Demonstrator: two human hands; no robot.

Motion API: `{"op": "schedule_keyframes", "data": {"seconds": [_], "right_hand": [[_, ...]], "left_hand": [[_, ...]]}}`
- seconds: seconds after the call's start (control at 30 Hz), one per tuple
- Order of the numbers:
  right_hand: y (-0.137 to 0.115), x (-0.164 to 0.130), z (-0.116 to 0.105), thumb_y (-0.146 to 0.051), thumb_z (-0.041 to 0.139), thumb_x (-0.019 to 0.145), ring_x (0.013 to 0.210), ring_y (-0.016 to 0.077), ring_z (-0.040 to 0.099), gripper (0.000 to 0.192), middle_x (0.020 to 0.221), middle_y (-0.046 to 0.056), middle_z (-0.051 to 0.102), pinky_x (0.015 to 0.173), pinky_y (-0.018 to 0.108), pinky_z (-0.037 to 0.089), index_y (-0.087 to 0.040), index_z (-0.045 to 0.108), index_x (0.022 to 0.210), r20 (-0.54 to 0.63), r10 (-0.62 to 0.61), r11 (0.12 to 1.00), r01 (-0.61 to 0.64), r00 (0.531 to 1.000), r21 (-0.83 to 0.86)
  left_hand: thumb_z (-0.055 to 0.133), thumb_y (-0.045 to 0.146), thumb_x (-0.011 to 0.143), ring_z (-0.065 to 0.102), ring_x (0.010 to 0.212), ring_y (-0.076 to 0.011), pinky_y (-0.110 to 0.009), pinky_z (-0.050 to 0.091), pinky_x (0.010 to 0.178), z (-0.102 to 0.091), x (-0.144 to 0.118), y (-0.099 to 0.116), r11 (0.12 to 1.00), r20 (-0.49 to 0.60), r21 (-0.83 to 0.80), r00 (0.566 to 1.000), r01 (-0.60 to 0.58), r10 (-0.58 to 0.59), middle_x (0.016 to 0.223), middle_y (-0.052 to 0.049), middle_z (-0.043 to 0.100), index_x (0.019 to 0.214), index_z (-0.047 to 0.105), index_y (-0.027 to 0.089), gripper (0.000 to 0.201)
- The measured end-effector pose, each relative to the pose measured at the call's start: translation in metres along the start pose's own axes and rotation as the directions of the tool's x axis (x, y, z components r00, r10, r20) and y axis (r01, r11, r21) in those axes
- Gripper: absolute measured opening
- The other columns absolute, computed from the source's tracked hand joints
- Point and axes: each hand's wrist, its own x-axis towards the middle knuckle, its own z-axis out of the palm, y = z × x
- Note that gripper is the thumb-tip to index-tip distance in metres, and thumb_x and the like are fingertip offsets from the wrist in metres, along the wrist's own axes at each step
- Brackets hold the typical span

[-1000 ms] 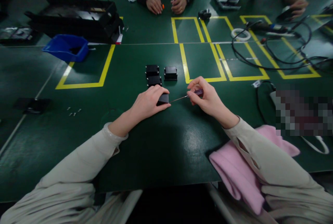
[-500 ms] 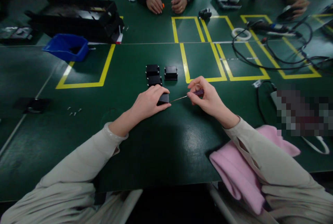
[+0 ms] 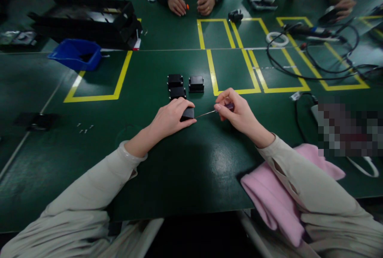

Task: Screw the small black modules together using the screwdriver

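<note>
The left hand (image 3: 171, 119) lies closed over a small black box (image 3: 188, 113) on the green worktop (image 3: 179, 170), pinning it flat. The right hand (image 3: 237, 114) has a pinched grip on a thin screwdriver (image 3: 223, 108), tip at the box's side. The box looks light, rigid and likely to slide; best clamped by its sides.

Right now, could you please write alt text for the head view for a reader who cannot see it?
A person's left hand steadies a small black box on a green table while the right hand points a thin screwdriver at its side. Three more black boxes sit just beyond.
</note>
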Motion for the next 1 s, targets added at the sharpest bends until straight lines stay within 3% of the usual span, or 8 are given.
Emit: {"op": "schedule_keyframes", "data": {"seconds": [0.3, 0.5, 0.7, 1.0], "right_hand": [[-0.0008, 0.0000, -0.0007, -0.029, 0.071, 0.096, 0.057, 0.0120, 0.058, 0.020, 0.073, -0.006, 0.062, 0.059, 0.030, 0.041, -0.025, 0.053, 0.103, -0.004, -0.030, 0.999, 0.029, 1.000, -0.032], [0.0004, 0.0003, -0.0008, -0.033, 0.067, 0.101, 0.053, 0.0128, 0.055, 0.016, 0.062, -0.008, 0.056, 0.059, 0.031, 0.040, -0.025, 0.053, 0.099, 0.025, -0.018, 0.999, 0.019, 1.000, -0.039], [0.0014, 0.0007, -0.0005, -0.025, 0.072, 0.092, 0.061, 0.0137, 0.057, 0.021, 0.073, -0.006, 0.059, 0.061, 0.031, 0.042, -0.025, 0.054, 0.104, -0.013, -0.041, 0.998, 0.041, 0.999, -0.052], [-0.0013, 0.0000, 0.0001, -0.049, 0.065, 0.105, 0.051, 0.0123, 0.054, 0.030, 0.059, -0.008, 0.056, 0.057, 0.030, 0.041, -0.025, 0.052, 0.094, 0.016, -0.001, 1.000, 0.001, 1.000, -0.003]], "left_hand": [[0.070, 0.047, 0.099, 0.066, 0.116, -0.0323, -0.043, 0.057, 0.087, -0.0008, 0.0002, 0.0008, 1.000, 0.016, 0.014, 1.000, 0.011, -0.012, 0.128, -0.013, 0.069, 0.129, 0.060, 0.020, 0.042], [0.069, 0.047, 0.098, 0.066, 0.117, -0.0308, -0.041, 0.057, 0.088, -0.0004, -0.0003, 0.0010, 1.000, 0.000, 0.016, 1.000, 0.009, -0.009, 0.126, -0.011, 0.069, 0.128, 0.059, 0.022, 0.040], [0.069, 0.047, 0.099, 0.066, 0.116, -0.0317, -0.042, 0.058, 0.086, 0.0000, -0.0005, 0.0002, 1.000, -0.002, 0.004, 1.000, 0.002, -0.002, 0.127, -0.012, 0.069, 0.129, 0.059, 0.022, 0.041], [0.069, 0.048, 0.099, 0.067, 0.116, -0.0319, -0.042, 0.058, 0.087, -0.0007, -0.0002, 0.0001, 1.000, 0.010, 0.002, 1.000, 0.004, -0.004, 0.128, -0.012, 0.069, 0.129, 0.059, 0.021, 0.042]]}}
